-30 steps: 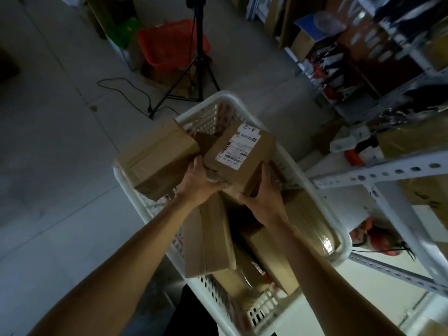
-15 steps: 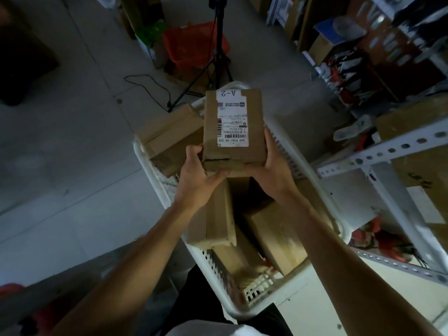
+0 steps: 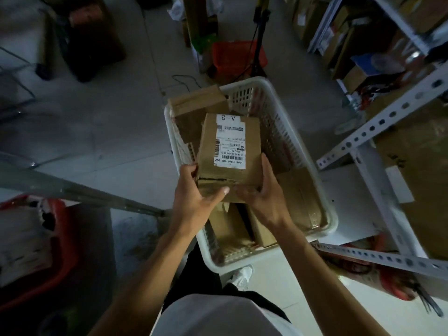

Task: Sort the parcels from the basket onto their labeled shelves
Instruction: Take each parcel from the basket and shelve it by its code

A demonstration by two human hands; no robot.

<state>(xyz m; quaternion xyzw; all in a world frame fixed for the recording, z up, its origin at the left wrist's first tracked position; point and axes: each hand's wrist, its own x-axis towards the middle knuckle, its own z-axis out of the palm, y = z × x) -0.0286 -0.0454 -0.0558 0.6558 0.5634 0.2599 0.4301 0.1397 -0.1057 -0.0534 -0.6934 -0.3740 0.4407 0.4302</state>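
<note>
I hold a brown cardboard parcel (image 3: 252, 146) above the white plastic basket (image 3: 286, 132). Its white shipping label reads "A-2" at the far end. My left hand (image 3: 194, 192) grips its near left corner, thumb across the near face. My right hand (image 3: 264, 192) grips its near right side. Several more brown parcels lie in the basket: one (image 3: 196, 101) leans on the far left rim, another (image 3: 300, 197) lies at the right, others (image 3: 232, 226) sit under my wrists.
White perforated-steel shelving (image 3: 378, 132) stands to the right with boxes on it, and a rail (image 3: 378, 257) juts out low at the right. A grey metal bar (image 3: 72, 187) crosses at the left. A red basket (image 3: 232, 54) and a tripod (image 3: 260, 27) stand beyond.
The parcel has been lifted out from among the others and drawn toward me, label up. The view has shifted, so the basket now lies more centred below my hands.
</note>
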